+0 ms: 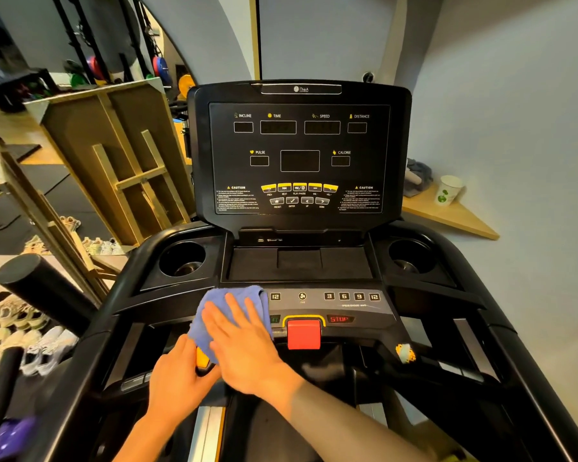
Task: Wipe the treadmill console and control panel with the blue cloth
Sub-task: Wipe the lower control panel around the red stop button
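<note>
Two hands, one blue cloth, two cup holders, one paper cup.

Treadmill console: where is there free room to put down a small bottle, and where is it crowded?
Free: the flat tray between the two cup holders, the left cup holder and the right cup holder. Crowded: the left of the control panel, where the right hand presses the blue cloth and the left hand rests beside it.

Blue cloth, crumpled, pressed flat over left side of grey control panel, hiding buttons there. Black console upright behind, displays dark, w/ yellow keys along lower edge.
</note>
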A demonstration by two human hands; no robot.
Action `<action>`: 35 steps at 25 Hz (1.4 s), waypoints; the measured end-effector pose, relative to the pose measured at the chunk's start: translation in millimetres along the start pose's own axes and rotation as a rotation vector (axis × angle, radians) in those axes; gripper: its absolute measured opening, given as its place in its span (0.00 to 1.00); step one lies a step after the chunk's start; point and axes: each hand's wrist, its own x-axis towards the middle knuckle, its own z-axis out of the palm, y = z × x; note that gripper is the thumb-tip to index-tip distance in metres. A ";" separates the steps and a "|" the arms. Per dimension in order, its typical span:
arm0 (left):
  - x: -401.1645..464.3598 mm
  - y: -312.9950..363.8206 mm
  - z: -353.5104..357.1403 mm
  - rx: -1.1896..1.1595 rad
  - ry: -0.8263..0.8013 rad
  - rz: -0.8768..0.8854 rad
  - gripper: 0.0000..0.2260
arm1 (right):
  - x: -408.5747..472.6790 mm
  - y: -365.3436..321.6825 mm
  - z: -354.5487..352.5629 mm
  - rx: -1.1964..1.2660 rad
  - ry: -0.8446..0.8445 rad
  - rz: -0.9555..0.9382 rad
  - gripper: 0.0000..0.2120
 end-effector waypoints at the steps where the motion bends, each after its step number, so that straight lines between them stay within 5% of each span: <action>1: -0.3 0.8 0.2 -0.025 -0.003 0.001 0.09 | -0.3 -5.2 3.2 -0.032 -0.022 -0.014 0.29; 11: -1.1 -30.0 22.7 -0.114 -0.028 0.009 0.03 | -20.6 5.5 14.4 -0.008 0.106 -0.199 0.24; 18: -0.5 -6.6 3.0 -0.073 -0.014 0.002 0.20 | -33.4 28.8 13.1 -0.136 -0.041 -0.209 0.31; 22: 1.4 -6.3 3.5 -0.014 -0.057 -0.051 0.41 | -53.8 52.7 2.1 -0.127 0.021 -0.202 0.32; 27: 2.9 -7.8 2.1 0.034 -0.060 -0.078 0.43 | -94.1 88.9 -7.5 -0.025 0.302 -0.137 0.18; 35: 5.5 -4.0 -0.1 0.027 -0.109 -0.103 0.43 | -174.8 136.6 -30.3 0.001 0.324 0.151 0.22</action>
